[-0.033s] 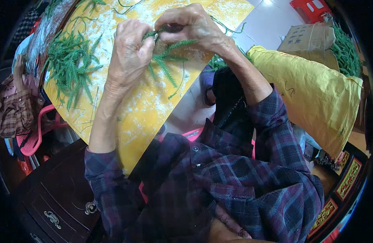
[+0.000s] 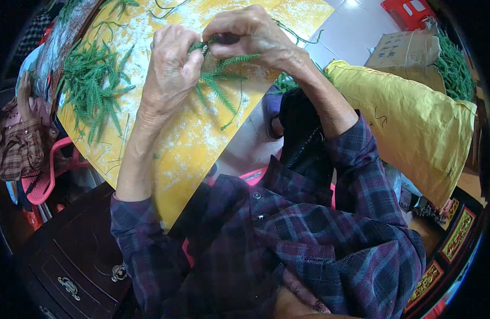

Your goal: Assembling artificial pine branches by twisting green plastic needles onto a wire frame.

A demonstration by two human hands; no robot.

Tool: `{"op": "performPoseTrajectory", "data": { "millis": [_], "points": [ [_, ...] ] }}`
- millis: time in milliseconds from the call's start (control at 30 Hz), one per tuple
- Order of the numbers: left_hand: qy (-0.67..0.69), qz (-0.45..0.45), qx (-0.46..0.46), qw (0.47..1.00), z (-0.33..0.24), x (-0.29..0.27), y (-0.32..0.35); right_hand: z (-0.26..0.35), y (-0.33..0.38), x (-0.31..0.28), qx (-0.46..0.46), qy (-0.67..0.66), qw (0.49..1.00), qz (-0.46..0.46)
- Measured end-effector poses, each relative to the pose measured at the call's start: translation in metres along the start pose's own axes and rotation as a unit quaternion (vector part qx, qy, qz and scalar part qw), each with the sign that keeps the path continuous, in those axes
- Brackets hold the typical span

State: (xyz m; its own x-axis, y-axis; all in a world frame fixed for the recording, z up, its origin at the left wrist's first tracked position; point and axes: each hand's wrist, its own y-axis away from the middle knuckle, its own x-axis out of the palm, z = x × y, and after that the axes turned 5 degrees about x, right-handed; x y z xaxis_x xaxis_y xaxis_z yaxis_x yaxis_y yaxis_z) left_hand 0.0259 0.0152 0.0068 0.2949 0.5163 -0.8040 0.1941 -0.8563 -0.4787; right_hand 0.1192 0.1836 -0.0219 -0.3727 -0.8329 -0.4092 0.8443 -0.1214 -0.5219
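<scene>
Both my hands meet above a yellow tabletop (image 2: 191, 143). My left hand (image 2: 170, 69) pinches the stems of a small bunch of green fern-like sprigs (image 2: 218, 80), whose tips hang down toward the table. My right hand (image 2: 250, 34) grips the top of the same bunch from the right, fingers curled around it and touching my left fingertips. A loose pile of the same green sprigs (image 2: 93, 87) lies on the table to the left of my left hand.
A stuffed yellow sack (image 2: 415, 127) lies at the right, with a cardboard box (image 2: 404, 48), more green sprigs (image 2: 455, 66) and a red crate (image 2: 407, 10) beyond it. At the left are a pink plastic chair (image 2: 43, 181), another person's plaid sleeve (image 2: 19, 143) and a dark drawer cabinet (image 2: 69, 266).
</scene>
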Motion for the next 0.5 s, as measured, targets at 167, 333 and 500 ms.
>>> {"op": "performPoseTrajectory", "data": {
  "millis": [167, 333, 500],
  "points": [
    [0.006, 0.028, 0.020, 0.999, 0.002, -0.002, 0.000, -0.003, -0.004, -0.001, -0.076, 0.040, 0.996, 0.016],
    [-0.019, 0.042, 0.050, 0.998, 0.001, -0.007, 0.006, -0.007, 0.000, -0.001, 0.102, -0.099, 0.981, 0.131],
    [0.031, -0.018, 0.078, 0.996, -0.001, -0.013, -0.003, 0.005, 0.003, 0.003, 0.273, -0.350, 0.890, 0.104]
  ]
}}
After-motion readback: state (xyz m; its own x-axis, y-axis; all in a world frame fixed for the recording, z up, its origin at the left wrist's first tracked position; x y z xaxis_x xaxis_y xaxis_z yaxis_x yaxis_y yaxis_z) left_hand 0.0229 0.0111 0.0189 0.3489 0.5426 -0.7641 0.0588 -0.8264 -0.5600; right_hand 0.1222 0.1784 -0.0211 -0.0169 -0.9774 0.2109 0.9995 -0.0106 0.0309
